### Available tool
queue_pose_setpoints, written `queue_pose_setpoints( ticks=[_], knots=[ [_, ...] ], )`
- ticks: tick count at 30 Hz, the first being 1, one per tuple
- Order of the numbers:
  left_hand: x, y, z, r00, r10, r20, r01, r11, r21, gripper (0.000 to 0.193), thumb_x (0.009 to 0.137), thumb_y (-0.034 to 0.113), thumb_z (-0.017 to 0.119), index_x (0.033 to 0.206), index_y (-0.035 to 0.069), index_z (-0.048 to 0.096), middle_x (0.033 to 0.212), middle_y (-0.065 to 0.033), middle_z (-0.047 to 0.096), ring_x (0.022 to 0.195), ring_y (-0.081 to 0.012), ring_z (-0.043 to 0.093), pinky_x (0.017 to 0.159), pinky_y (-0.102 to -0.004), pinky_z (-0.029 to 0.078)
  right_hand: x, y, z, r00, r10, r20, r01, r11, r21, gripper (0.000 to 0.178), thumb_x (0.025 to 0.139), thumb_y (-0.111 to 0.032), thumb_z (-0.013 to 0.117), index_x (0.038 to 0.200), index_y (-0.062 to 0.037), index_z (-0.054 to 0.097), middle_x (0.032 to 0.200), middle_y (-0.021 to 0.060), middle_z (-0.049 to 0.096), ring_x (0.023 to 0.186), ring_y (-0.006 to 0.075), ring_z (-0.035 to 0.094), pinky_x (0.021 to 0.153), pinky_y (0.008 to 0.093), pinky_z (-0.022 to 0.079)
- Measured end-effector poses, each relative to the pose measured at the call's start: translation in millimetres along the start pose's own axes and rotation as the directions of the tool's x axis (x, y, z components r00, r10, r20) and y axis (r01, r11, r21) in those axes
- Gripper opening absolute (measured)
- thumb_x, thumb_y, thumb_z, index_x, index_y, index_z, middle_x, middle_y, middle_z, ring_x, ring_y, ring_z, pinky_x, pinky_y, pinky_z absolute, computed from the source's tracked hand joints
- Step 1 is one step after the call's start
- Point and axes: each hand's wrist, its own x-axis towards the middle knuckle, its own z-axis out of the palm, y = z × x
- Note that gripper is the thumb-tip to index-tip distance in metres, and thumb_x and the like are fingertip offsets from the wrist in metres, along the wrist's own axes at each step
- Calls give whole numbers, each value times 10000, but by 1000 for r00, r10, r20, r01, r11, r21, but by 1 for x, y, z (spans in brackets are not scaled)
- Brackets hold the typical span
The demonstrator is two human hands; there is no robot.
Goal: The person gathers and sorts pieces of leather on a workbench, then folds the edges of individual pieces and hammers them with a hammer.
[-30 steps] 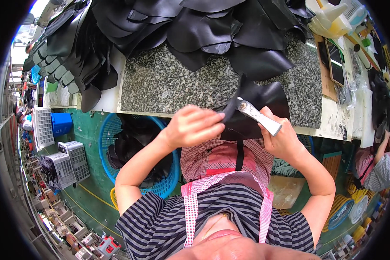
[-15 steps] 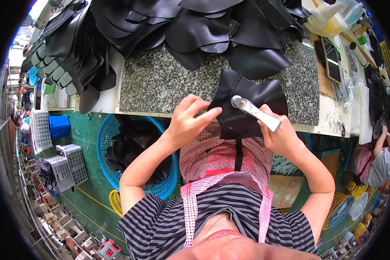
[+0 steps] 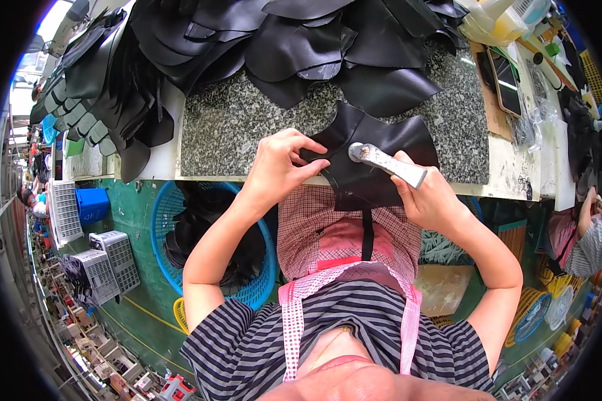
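A black leather piece (image 3: 374,175) with a seam across it lies over the front edge of the granite slab (image 3: 227,127). At its left edge, my left hand (image 3: 282,164) pinches the leather between thumb and fingers. My right hand (image 3: 427,197) is closed round a metal hammer (image 3: 389,162), whose handle is mostly hidden in the fist. The hammer's round face rests on or just over the leather, near the seam; I cannot tell which.
Stacked black leather pieces (image 3: 301,50) cover the slab's far side, with more hanging at the left (image 3: 130,93). A phone (image 3: 505,83) lies at the right. Below the table stands a blue basket (image 3: 264,267) of black pieces. Another person (image 3: 585,244) is at far right.
The hammer and my right hand have shifted slightly left across the leather. My left hand has moved up and left, its fingers now closer together at the leather's edge.
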Motion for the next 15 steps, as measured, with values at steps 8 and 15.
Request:
queue_pose_setpoints(
  ticks=[8,15],
  knots=[
    [2,4,0,997,-79,21,78,996,49,256,775,132,891,971,20,771,912,-52,695,715,-94,619,648,-241,523,25,-31,-35,999,14,33,-13,1000,-24,204,1053,-160,525,1091,35,476,778,264,647,777,487,646,665,544,500],
    [8,2,-2,996,-65,59,63,997,47,279,772,137,894,984,8,765,879,-57,683,673,-96,593,605,-253,508,33,-42,-16,996,19,91,-11,996,-84,169,1027,-132,550,1042,4,451,788,253,660,765,481,661,647,542,513]
  ],
)
